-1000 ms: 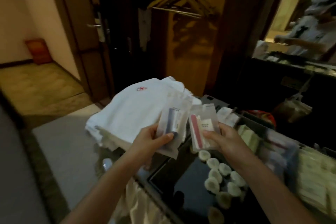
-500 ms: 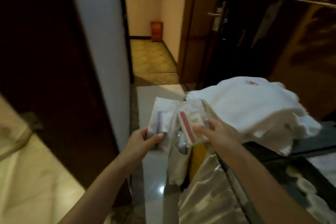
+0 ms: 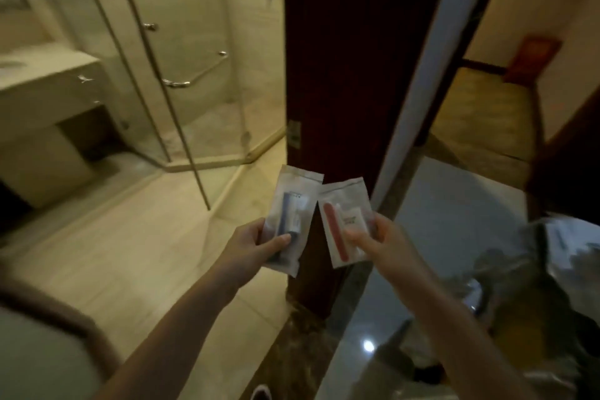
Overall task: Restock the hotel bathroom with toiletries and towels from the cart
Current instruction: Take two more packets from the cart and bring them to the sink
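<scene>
Dim yellowish light; soft blur throughout; wide-angle bending at edges; glare spot on glossy floor [image 3: 368, 346].

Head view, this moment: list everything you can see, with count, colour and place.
blue-item packet: one, clear with a blue stick inside, in the left hand.
red-item packet: one, clear with a red strip inside, in the right hand.
shower enclosure: one, clear glass, metal rails, upper left.
vanity counter: one, pale stone, far left.
door: one, dark red-brown, upper centre.
box: one, orange-red, corridor's far end, upper right.
plastic bag: one, shiny grey, lower right.
left hand: one, pinches the blue-item packet.
right hand: one, pinches the red-item packet.
</scene>
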